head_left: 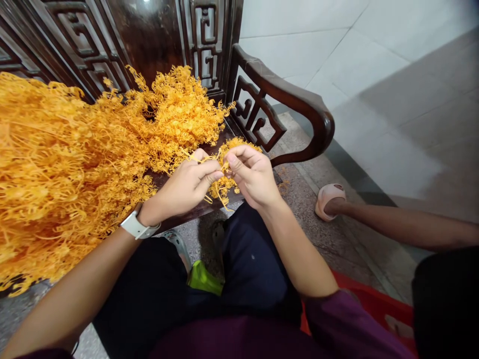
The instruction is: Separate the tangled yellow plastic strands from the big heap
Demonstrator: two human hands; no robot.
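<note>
Our dark desk carries a great heap of orange sprigs, with a smaller clump near the front edge. Above that clump, our left hand and right hand clamp their fingers on one thin strand — likely light, bendy, easily snapped — best pinched by its stem.

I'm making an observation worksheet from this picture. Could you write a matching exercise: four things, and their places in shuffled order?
Things
1. large orange heap
2. white strap
3. pale pink shoe
4. orange sprig

Places
A. pinched by the left hand and right hand
B. on another person's foot
C. on the dark wooden bench
D. around the left wrist

Pairs: 1-C, 2-D, 3-B, 4-A
</note>
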